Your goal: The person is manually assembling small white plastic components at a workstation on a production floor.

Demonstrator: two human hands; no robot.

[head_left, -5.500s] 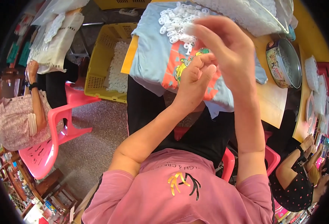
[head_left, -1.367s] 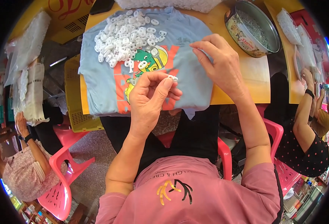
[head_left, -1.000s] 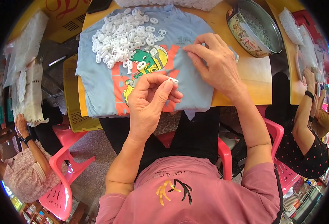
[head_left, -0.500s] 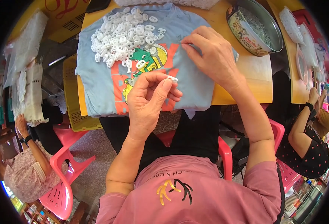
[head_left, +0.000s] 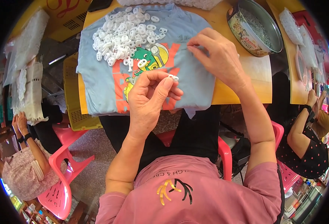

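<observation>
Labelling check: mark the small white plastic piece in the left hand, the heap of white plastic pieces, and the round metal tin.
small white plastic piece (head_left: 173, 77), head view, on the part showing between the fingertips
heap of white plastic pieces (head_left: 121, 35), head view, middle of the heap
round metal tin (head_left: 243, 30), head view, on its printed side wall

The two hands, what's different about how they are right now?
The left hand is lifted over the table's edge, pinching a small white plastic piece at its fingertips; the right hand rests flat on the light blue T-shirt. The left hand's fingers curl upward; the right hand's fingers point toward the pile of white pieces, pinching something too thin to identify. Both are bare.
</observation>
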